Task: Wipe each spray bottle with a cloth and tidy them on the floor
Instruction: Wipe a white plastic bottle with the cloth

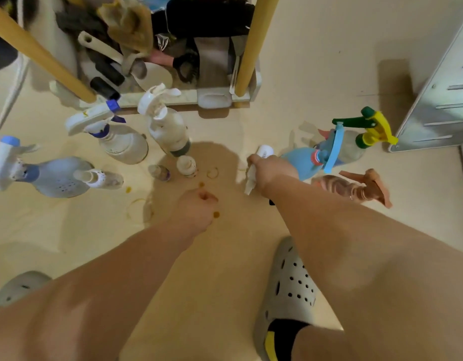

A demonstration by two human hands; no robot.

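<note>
My right hand (270,173) grips a white cloth (249,181) wrapped against a white-capped bottle (265,150) in the middle of the floor. My left hand (196,212) hovers low over the floor as a fist and holds nothing. On the left stand a pale blue bottle with a white trigger (58,178), a small spray bottle (101,178), a clear bottle with a blue-and-white trigger (122,143) and a clear bottle with a white trigger (169,128). On the right are a blue bottle (302,162), a green-and-yellow trigger bottle (355,147) and an orange bottle (355,188) lying down.
Two tiny bottles (187,165) (160,173) stand by brown drips and ring stains (212,173). A cluttered rack of brushes (152,61) between wooden poles (254,45) fills the back. A metal cabinet (438,100) stands right. My grey clog (287,282) is below.
</note>
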